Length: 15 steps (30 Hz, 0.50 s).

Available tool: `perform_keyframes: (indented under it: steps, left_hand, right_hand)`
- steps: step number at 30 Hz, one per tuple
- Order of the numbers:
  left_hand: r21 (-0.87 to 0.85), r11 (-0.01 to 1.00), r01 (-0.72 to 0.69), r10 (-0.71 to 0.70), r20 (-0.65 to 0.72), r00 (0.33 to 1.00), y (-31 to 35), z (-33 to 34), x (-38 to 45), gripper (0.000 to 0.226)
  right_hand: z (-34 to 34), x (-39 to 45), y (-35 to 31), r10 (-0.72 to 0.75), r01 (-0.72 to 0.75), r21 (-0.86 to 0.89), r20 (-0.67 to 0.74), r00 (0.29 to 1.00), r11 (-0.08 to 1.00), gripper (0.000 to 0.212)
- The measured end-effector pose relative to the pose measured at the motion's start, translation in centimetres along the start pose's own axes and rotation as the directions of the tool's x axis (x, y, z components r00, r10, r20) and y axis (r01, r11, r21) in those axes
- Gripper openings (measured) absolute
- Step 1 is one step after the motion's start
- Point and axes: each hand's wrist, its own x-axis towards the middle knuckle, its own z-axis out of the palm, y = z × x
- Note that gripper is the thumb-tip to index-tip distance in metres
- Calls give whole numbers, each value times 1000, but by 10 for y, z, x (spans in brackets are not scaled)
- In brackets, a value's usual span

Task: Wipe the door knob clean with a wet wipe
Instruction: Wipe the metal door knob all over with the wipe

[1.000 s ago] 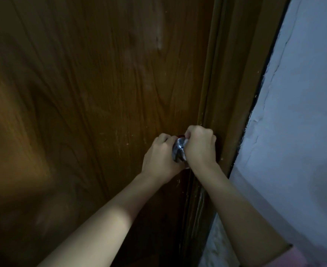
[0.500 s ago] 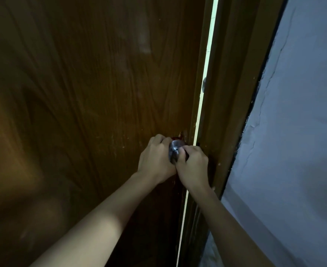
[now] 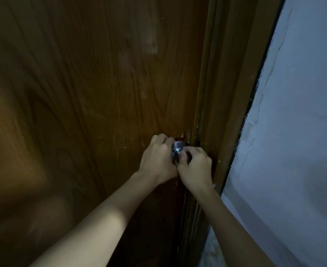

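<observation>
A round, silver-coloured metal door knob sits at the right edge of a dark brown wooden door with a wavy grain, and it serves as the landmark here. Only a small shiny patch of the knob shows, since both bare hands crowd around it.

The left hand wraps the knob from its left side, fingers curled over the top and closed on the metal. The left forearm runs from the knob down toward the lower left corner.

The right hand comes in from just below and to the right of the knob, its knuckles bent and its thumb and fingertips pressed against the knob's face. This hand is closed, but whether it grips the knob itself or pinches something against it cannot be told; no wet wipe can be made out in the dim light. The two hands touch each other below the knob.

Just above the knob a small reddish patch shows on the door. Immediately right of the knob stands the brown wooden door frame, with the door edge lying flush against it. Further right of the knob, past the frame, is a pale bluish-white plastered wall with thin cracks running along it. Pale scuffs and flecks mark the door around the knob.
</observation>
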Motion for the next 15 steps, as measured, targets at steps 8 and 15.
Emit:
perform_keyframes:
  steps: [8, 15]
  left_hand:
    - [-6, 998, -57, 57, 9, 998, 9, -4, -14, 57]
    - [-16, 998, -54, 55, 4, 999, 11, -5, -19, 61]
  right_hand:
    - [-13, -14, 7, 12, -9, 61, -58, 998, 998, 20]
    - [-17, -13, 5, -4, 19, 152, -103, 995, 988, 21]
